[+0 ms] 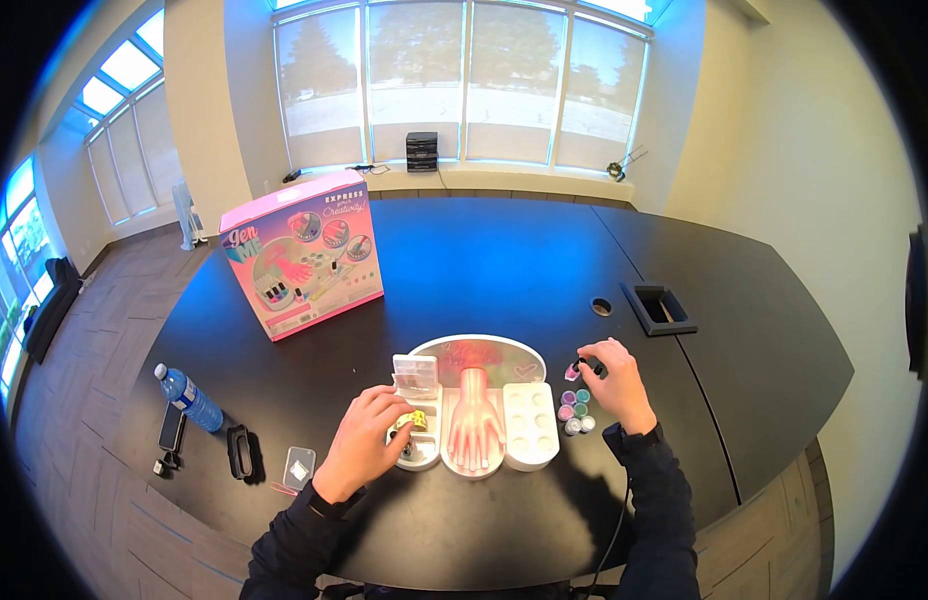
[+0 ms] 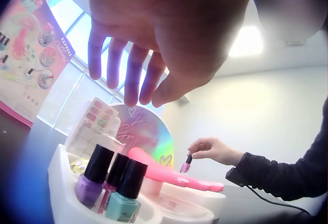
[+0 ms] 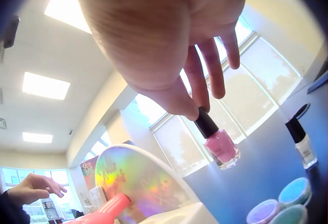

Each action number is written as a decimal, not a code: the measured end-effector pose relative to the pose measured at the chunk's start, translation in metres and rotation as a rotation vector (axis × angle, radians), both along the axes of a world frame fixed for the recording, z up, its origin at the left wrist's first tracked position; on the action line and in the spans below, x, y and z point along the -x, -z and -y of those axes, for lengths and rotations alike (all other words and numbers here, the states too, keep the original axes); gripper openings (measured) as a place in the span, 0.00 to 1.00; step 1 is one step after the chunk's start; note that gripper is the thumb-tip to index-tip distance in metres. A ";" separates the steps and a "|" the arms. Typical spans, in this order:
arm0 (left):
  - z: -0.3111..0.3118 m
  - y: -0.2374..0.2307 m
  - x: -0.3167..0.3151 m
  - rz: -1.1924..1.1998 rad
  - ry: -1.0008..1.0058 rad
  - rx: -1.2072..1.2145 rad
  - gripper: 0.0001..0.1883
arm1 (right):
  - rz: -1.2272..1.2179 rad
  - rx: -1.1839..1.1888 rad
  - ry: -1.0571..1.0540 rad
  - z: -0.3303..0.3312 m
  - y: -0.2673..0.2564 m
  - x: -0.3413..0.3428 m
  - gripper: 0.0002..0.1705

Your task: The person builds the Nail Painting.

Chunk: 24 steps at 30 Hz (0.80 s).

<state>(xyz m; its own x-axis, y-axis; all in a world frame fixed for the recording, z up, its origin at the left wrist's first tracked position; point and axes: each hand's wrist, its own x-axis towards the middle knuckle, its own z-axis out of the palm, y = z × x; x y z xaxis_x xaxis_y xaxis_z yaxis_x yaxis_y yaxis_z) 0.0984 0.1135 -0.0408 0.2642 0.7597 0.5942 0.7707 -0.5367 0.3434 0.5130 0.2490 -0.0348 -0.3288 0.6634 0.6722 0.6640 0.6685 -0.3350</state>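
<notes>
My right hand (image 1: pixel 621 382) pinches a pink nail polish bottle (image 3: pixel 221 148) by its black cap, beside the manicure set. My left hand (image 1: pixel 367 437) hovers over the set's left tray (image 2: pixel 60 175), fingers loosely bent and holding nothing. Below it in the tray stand a purple nail polish bottle (image 2: pixel 88 190) and a teal one (image 2: pixel 123 203), with another partly hidden behind them. A pink model hand (image 1: pixel 474 418) lies palm down on the white stand, its wrist end against an iridescent round backboard (image 3: pixel 148 180). Yellow patterned tape (image 1: pixel 414 420) sits in the left tray.
Small glitter pots (image 1: pixel 574 404) and a clear polish bottle (image 3: pixel 306 149) stand right of the set's white tray with round wells (image 1: pixel 532 455). Farther left are the pink product box (image 1: pixel 304 260), a water bottle (image 1: pixel 191 398), a phone (image 1: pixel 171 427) and a black strap (image 1: pixel 242 455).
</notes>
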 end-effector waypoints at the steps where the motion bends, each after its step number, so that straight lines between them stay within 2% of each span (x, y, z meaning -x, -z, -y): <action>1: 0.000 -0.001 -0.002 0.000 0.000 0.000 0.11 | 0.000 0.000 0.000 0.004 -0.003 0.004 0.12; 6: 0.002 -0.010 -0.015 0.018 0.042 -0.030 0.12 | -0.019 -0.012 -0.093 0.027 -0.020 0.027 0.09; 13: 0.004 -0.015 -0.035 0.044 0.125 -0.019 0.15 | 0.013 -0.001 -0.240 0.054 -0.030 0.060 0.12; 19: 0.003 -0.021 -0.052 0.143 0.196 0.033 0.18 | -0.016 0.013 -0.420 0.073 -0.033 0.087 0.14; 24: 0.003 -0.024 -0.060 0.286 0.275 0.111 0.23 | -0.003 0.013 -0.457 0.086 -0.034 0.106 0.15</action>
<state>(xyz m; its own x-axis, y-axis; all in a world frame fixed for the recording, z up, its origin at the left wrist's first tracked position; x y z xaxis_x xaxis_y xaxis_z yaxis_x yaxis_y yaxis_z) 0.1584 0.1102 -0.0165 0.3023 0.7472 0.5919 0.4688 -0.6572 0.5901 0.4067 0.1630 -0.0009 -0.5878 0.4587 0.6664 0.3004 0.8886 -0.3466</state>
